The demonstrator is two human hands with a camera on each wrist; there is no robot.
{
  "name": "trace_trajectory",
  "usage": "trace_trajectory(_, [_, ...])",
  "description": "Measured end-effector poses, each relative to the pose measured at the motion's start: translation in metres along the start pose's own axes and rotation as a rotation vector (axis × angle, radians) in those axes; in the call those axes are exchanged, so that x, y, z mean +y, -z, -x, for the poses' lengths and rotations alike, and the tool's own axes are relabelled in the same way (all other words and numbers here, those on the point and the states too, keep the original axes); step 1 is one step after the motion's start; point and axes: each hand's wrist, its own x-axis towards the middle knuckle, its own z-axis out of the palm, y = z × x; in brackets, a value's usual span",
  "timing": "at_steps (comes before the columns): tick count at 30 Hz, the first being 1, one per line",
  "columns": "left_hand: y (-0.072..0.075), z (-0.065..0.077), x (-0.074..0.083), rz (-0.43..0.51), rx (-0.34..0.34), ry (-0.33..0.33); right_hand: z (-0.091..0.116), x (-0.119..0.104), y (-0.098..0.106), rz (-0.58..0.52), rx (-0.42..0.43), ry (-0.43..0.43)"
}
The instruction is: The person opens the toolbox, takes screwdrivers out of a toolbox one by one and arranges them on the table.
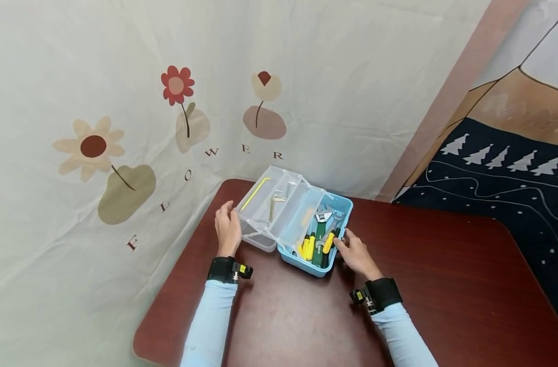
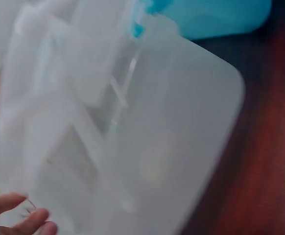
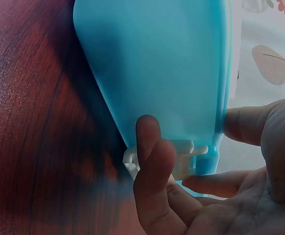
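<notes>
A blue toolbox (image 1: 302, 265) with its translucent lid (image 1: 260, 241) folded open to the left sits on the table. Inside lie a green-handled adjustable wrench (image 1: 320, 234), several yellow-handled tools (image 1: 310, 246) and a grey spanner. The raised clear trays (image 1: 288, 214) carry a yellow L-shaped rod (image 1: 253, 194) and metal hex keys (image 1: 272, 208). My left hand (image 1: 227, 229) is at the lid's left side, fingers loosely bent; contact cannot be told. My right hand (image 1: 358, 255) holds the toolbox's right side, thumb at the rim, fingers around the pale latch (image 3: 184, 147).
The dark red tabletop (image 1: 444, 285) extends to the right and toward me. A flower-printed cloth (image 1: 352, 92) hangs right behind the toolbox and along the left. At the far right hangs a dark cloth with white trees (image 1: 490, 168).
</notes>
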Motion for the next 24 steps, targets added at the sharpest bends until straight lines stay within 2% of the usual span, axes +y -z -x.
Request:
trace_trajectory(3, [-0.006, 0.002, 0.020, -0.033, 0.072, -0.199, 0.000, 0.000, 0.000, -0.003, -0.004, 0.011])
trace_trajectory(6, [-0.020, 0.004, 0.042, -0.112, 0.077, -0.427, -0.001, -0.001, 0.002, -0.002, -0.003, 0.018])
trace_trajectory(9, [-0.039, 0.007, 0.060, -0.251, -0.008, -0.634, 0.000, -0.002, 0.004, -0.005, -0.004, 0.022])
trace_trajectory(11, [-0.051, 0.009, 0.068, -0.362, -0.098, -0.732, 0.000, -0.002, 0.005, -0.005, -0.010, 0.016])
trace_trajectory(12, [-0.057, 0.010, 0.069, -0.419, -0.142, -0.760, 0.001, -0.003, 0.005, -0.004, -0.015, 0.009])
trace_trajectory(14, [-0.066, 0.012, 0.068, -0.510, -0.215, -0.777, 0.003, -0.003, 0.004, 0.012, -0.023, -0.005])
trace_trajectory(17, [-0.074, 0.016, 0.060, -0.584, -0.259, -0.755, 0.005, -0.005, 0.004, 0.074, -0.005, -0.015])
trace_trajectory(22, [-0.076, 0.017, 0.053, -0.616, -0.184, -0.700, 0.005, -0.029, 0.018, 0.228, 0.074, 0.015])
trace_trajectory(24, [-0.078, 0.016, 0.053, -0.601, -0.149, -0.670, 0.003, -0.040, 0.026, 0.279, 0.073, 0.007])
